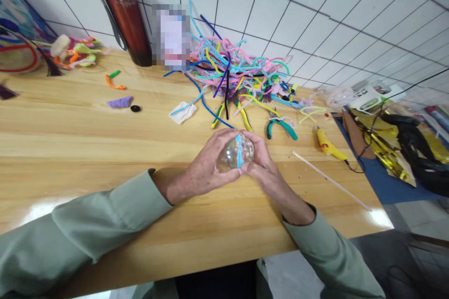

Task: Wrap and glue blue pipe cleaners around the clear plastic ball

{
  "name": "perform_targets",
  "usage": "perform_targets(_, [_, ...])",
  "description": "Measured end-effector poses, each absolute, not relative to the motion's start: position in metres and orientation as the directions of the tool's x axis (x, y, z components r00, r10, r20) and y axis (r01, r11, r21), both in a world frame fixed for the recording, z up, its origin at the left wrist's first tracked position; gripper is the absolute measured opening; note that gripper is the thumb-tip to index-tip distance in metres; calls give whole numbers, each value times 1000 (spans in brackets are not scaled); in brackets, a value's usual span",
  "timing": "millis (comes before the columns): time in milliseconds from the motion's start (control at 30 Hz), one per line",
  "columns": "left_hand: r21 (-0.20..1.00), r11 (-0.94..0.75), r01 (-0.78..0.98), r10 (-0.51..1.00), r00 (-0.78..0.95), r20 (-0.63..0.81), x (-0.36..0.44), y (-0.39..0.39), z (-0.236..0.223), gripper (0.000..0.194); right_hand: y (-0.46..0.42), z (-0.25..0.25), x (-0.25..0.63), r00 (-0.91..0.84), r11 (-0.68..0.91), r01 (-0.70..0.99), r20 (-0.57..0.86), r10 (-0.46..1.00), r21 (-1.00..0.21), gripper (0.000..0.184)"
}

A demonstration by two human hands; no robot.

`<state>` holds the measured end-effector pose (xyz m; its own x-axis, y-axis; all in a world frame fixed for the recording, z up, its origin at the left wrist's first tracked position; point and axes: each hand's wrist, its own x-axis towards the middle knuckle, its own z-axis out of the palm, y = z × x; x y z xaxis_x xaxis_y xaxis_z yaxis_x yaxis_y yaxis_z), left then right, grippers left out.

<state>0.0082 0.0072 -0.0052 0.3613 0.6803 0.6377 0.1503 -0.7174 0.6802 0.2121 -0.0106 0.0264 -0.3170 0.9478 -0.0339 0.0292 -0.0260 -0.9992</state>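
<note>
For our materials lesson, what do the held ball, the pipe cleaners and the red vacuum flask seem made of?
The ball: probably clear plastic, perhaps glass; see-through with glossy highlights.
The pipe cleaners: likely wire under matt, soft-looking fibre; many stand in bends.
The vacuum flask: likely metal with a glossy coating, judging by its sheen.

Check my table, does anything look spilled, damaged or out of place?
Nothing looks plainly damaged, including the clear ball in your hands. Two untidy spots: tangled pipe cleaners cover the head of a yellow-handled tool, and tiny specks litter the wooden table near the thin translucent stick.
</note>
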Motion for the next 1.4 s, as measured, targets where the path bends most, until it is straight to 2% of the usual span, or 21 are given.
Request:
perform_targets(733, [679, -715, 166, 685, 357, 634, 8, 6, -8, 79, -11, 22, 211, -297, -20, 27, -27, 955, -999, 70])
perform_targets(1400, [692, -705, 153, 692, 362, 625, 6, 5, -7, 72, -14, 23, 208, -319, -14, -4, -12, 948, -1000, 68])
